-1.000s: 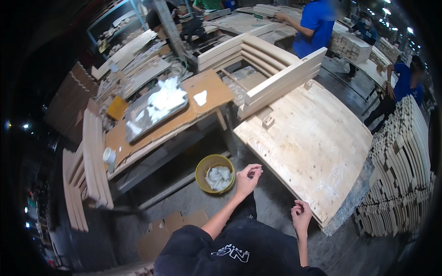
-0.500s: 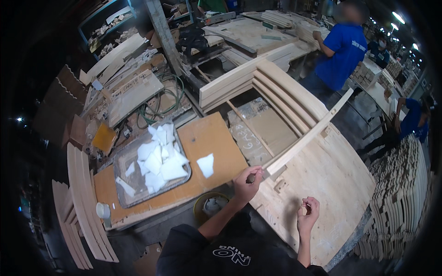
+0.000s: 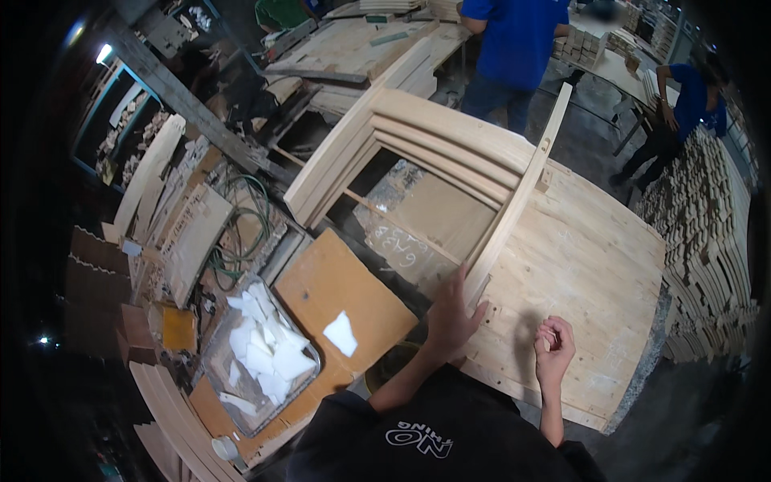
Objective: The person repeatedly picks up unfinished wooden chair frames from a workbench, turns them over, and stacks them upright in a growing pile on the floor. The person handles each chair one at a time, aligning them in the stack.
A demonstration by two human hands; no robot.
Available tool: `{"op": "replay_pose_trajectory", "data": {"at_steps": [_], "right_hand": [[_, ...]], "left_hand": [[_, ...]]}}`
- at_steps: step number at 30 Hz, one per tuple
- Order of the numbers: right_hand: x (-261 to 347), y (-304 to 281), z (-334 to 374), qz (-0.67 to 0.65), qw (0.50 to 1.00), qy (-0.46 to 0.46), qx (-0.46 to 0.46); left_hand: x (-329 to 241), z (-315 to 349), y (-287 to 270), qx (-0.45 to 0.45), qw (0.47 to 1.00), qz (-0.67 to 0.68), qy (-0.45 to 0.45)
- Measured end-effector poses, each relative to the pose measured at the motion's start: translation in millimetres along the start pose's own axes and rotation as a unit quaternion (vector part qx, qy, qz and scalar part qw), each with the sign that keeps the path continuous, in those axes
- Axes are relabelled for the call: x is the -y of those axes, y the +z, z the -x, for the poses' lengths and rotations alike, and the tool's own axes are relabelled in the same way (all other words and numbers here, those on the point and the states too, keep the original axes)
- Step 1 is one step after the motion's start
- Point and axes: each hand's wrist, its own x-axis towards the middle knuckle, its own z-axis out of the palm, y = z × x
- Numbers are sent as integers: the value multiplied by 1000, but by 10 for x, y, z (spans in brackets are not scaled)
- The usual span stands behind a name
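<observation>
My left hand (image 3: 452,319) is at the near end of a long pale wooden rail (image 3: 522,189), its fingers along the left side and its thumb on the other, gripping it. The rail stands on edge, part of a wooden frame with several curved slats (image 3: 442,132) and another set of boards (image 3: 345,132) at the far left. Over the plywood panel (image 3: 594,265), my right hand (image 3: 554,347) is raised with its fingers curled together; what they hold, if anything, is too small to make out.
On the left, a metal tray (image 3: 315,377) of white foam pieces (image 3: 269,345) sits on an orange-brown board (image 3: 345,281). One white piece (image 3: 340,333) lies beside it. Stacked wooden parts (image 3: 707,217) stand at right. A person in blue (image 3: 514,48) stands beyond the frame.
My left hand has gone from a pinch beside the rail's end to lying along it with fingers stretched. My right hand stays raised and curled. The view has turned.
</observation>
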Motion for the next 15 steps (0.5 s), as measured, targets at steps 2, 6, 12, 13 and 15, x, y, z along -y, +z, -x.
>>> {"op": "replay_pose_trajectory", "data": {"at_steps": [2, 6, 12, 13, 15], "right_hand": [[-59, -22, 7, 2, 1000, 23, 2], [-127, 41, -47, -6, 999, 16, 32], [-35, 264, -229, 24, 992, -78, 92], [-37, 268, -253, 24, 991, -92, 91], [-51, 278, -295, 23, 989, -118, 86]], "left_hand": [[53, 79, 11, 88, 994, -22, -54], [134, 93, -3, 185, 969, -43, -158], [117, 137, 116, 125, 971, -110, -169], [129, 152, 131, 117, 974, -105, -161], [154, 166, 146, 101, 979, -97, -145]]}}
